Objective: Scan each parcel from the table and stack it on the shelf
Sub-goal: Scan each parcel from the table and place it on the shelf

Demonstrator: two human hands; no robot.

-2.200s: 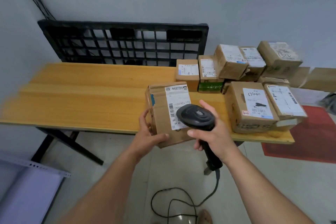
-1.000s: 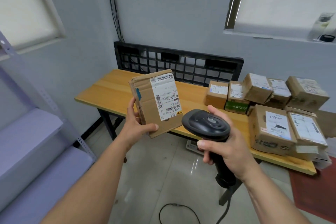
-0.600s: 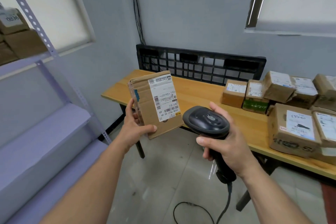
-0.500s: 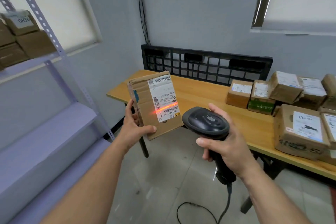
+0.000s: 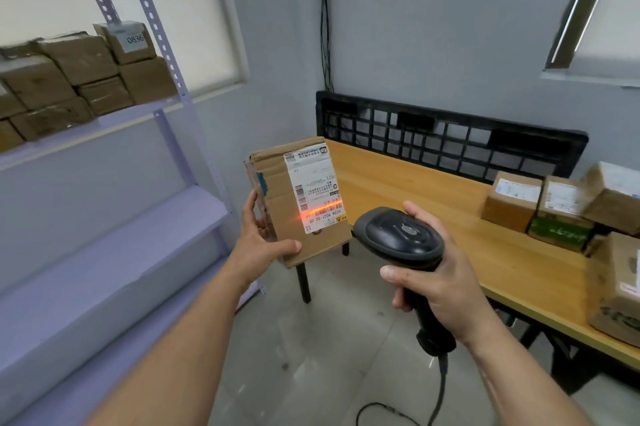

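My left hand (image 5: pixel 261 245) grips a flat cardboard parcel (image 5: pixel 287 183) upright in the air, its white label facing me. A red scan line glows across the label's barcode. My right hand (image 5: pixel 436 283) holds a black corded barcode scanner (image 5: pixel 401 238) by its handle, its head pointed at the parcel from the right. Several more labelled parcels (image 5: pixel 512 200) lie on the wooden table (image 5: pixel 408 190) at the right. The pale purple metal shelf (image 5: pixel 173 103) stands at the left, with several brown parcels (image 5: pixel 83 76) stacked on its upper level.
A black plastic pallet (image 5: pixel 450 141) leans against the wall behind the table. The scanner's cable (image 5: pixel 440 401) trails down to the grey floor. The shelf's lower levels (image 5: pixel 104 252) hold nothing. Windows are at the left and upper right.
My view has turned left from the table toward the shelf. The parcel was lifted off the table edge, and the red scan line came on across its label.
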